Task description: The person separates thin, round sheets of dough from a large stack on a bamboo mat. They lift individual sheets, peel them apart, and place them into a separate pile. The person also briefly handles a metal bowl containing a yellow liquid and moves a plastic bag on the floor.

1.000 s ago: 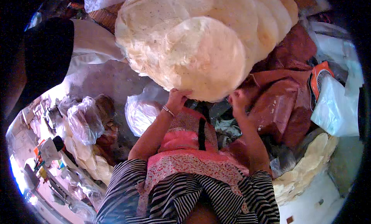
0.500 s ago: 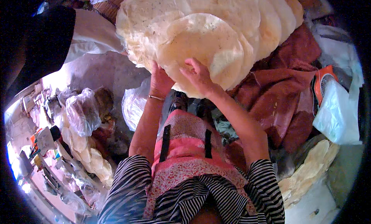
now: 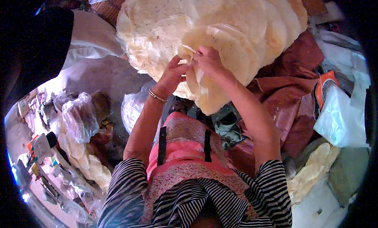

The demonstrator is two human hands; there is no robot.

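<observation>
Centrally, the left hand [image 3: 172, 75] and right hand [image 3: 208, 59] are meeting at the edge of a thin pale round wafer [image 3: 226, 50], both pinching it closed-fingered. It is lying on the overlapping wafer stack [image 3: 157, 27], above a brown cloth [image 3: 291, 90].

Large round pale-cream flatbreads [image 3: 220, 27], thin and dry-looking, faintly speckled, stacked in an overlapping fan across the top of the view. Front flatbread [image 3: 220, 70] hanging tilted below the rest, its lower edge curling down toward the pink apron. Pinched near its upper left edge between left hand [image 3: 173, 72] and right hand [image 3: 208, 60], fingertips of both meeting on the rim. Edges slightly wavy and uneven; surfaces matte, brightly lit, with darker flecks on the rear sheets.
</observation>
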